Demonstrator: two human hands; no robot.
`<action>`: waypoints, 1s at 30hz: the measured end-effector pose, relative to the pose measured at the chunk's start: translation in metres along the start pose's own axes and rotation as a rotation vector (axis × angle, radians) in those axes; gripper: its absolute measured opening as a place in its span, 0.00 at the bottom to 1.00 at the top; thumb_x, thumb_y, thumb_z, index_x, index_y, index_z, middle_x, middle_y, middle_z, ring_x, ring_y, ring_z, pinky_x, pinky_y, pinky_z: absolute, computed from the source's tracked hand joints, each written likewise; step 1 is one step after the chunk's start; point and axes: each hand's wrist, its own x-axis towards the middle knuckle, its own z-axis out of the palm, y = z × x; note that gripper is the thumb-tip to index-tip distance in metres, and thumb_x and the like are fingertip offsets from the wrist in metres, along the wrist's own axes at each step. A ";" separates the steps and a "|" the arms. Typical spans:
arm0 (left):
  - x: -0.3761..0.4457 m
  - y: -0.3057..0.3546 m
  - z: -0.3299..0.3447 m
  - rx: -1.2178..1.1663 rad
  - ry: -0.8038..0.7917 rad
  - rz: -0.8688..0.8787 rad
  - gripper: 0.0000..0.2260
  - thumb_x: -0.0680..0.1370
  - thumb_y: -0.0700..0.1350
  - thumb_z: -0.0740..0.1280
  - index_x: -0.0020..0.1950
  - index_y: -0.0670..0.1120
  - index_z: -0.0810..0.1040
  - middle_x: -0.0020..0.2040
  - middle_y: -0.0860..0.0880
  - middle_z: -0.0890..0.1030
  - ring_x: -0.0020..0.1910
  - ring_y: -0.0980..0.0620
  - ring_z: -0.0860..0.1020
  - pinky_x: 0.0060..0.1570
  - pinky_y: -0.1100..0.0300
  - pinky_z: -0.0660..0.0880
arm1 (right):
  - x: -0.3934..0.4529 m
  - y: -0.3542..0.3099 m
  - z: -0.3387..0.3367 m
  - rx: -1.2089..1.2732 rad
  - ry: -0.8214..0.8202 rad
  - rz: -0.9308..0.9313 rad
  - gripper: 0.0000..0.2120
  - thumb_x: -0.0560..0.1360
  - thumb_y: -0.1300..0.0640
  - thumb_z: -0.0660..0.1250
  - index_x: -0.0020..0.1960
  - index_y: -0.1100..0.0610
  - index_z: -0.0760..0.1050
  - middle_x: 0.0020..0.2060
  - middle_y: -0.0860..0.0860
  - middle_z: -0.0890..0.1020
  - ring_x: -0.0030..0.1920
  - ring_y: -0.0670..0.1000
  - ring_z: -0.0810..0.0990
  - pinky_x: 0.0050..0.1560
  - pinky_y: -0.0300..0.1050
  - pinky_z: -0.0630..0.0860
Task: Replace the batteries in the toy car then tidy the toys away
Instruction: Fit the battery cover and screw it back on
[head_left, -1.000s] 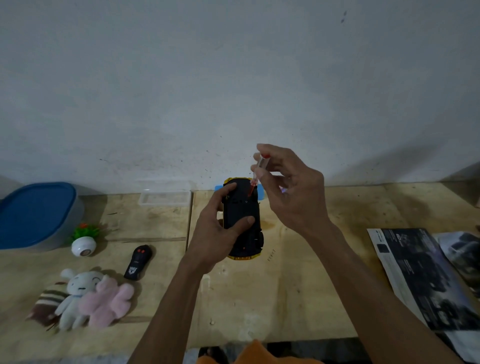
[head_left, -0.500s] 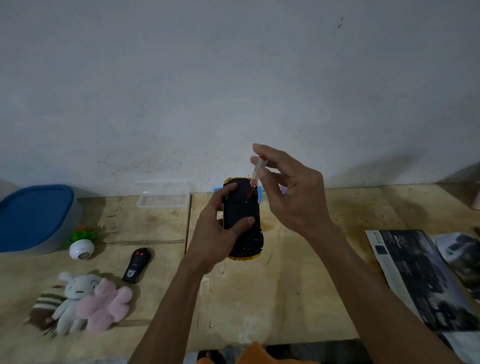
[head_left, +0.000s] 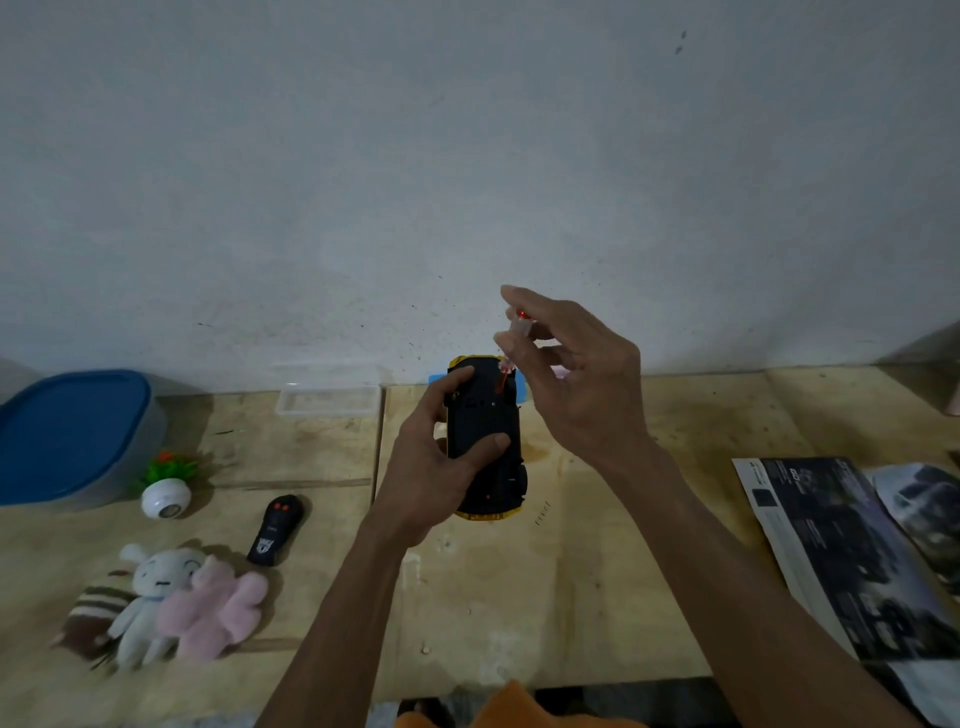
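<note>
Left hand (head_left: 434, 467): grips toy car (head_left: 485, 441) underside-up — long axis pointing away.
Right hand (head_left: 566, 379): pinches small screwdriver (head_left: 511, 348) (tip down) just above car's far end.

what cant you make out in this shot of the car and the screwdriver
- Head view: the screwdriver tip and screw on the toy car underside are too small and blurred.
- Whether the battery cover is off: partly hidden by the left hand.
- The screwdriver's handle: mostly hidden by the right hand fingers.
- The remote label: too small.
</note>
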 end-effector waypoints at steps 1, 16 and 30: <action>0.000 0.000 0.000 -0.003 0.000 -0.002 0.30 0.73 0.39 0.77 0.69 0.63 0.72 0.62 0.51 0.75 0.50 0.50 0.85 0.45 0.47 0.84 | -0.001 -0.001 0.000 0.008 -0.027 0.004 0.16 0.78 0.63 0.69 0.65 0.59 0.77 0.52 0.53 0.84 0.49 0.48 0.85 0.46 0.38 0.82; 0.000 -0.007 -0.007 0.026 0.012 0.004 0.30 0.73 0.41 0.77 0.69 0.63 0.72 0.63 0.49 0.75 0.54 0.47 0.83 0.46 0.46 0.84 | -0.003 0.002 0.009 0.023 0.048 0.112 0.15 0.75 0.61 0.74 0.61 0.61 0.78 0.43 0.50 0.84 0.42 0.43 0.84 0.43 0.36 0.82; -0.001 -0.007 -0.011 0.034 0.023 0.021 0.30 0.74 0.40 0.77 0.70 0.63 0.72 0.63 0.50 0.75 0.55 0.50 0.83 0.48 0.47 0.84 | -0.008 0.001 0.012 0.038 0.033 0.100 0.16 0.77 0.62 0.71 0.64 0.60 0.76 0.52 0.52 0.84 0.50 0.44 0.84 0.47 0.35 0.81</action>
